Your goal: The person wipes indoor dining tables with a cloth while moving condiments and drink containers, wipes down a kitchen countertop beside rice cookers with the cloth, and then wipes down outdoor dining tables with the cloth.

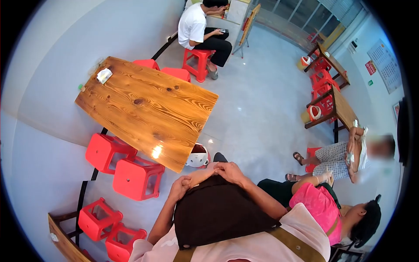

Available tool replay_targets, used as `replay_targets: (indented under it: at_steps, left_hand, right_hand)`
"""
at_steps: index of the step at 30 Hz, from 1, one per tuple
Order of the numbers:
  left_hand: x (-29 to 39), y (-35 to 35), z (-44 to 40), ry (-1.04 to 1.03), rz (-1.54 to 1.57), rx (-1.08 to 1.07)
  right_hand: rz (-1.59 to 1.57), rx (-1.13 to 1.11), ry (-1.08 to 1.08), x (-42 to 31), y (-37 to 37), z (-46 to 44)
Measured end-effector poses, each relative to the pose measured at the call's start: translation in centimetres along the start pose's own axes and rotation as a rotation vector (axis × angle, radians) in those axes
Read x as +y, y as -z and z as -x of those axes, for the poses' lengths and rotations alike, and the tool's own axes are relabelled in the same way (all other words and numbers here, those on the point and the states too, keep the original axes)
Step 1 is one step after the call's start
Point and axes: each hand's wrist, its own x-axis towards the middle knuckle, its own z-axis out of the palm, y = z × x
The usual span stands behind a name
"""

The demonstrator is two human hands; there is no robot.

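A dark brown apron [218, 214] hangs down my front over a pale pink top. My left hand [180, 187] is at the left end of the apron's lower edge, fingers curled beside a bare knee or shin [201, 178]. My right hand [231, 173] bends inward over the same bare skin, thumb and fingertips pressed together close to the apron's edge. Both hands are closed. Whether either one grips the cloth or something small, I cannot make out.
A wooden table [144, 109] stands ahead left with red stools [137, 179] around it. A white-and-red bin [197, 156] is by its corner. One person in pink [316, 205] sits close on my right; others sit farther right and at the back.
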Motion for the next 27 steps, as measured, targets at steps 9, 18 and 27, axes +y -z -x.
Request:
replay_targets:
  at_steps: [9, 18, 27]
  left_hand:
    - [-2.0, -2.3, -0.4, 0.103, 0.031, 0.0]
    - [-1.8, -6.0, -4.6, 0.142, 0.16, -0.035]
    - [5.0, -7.5, -7.0, 0.258, 0.182, -0.097]
  right_hand:
    - [0.028, -0.102, -0.07, 1.1, 0.2, 0.3]
    - [0.003, -0.115, -0.051, 7.4, 2.8, -3.0]
    - [-0.07, -0.126, -0.009, 12.8, 5.9, -4.4]
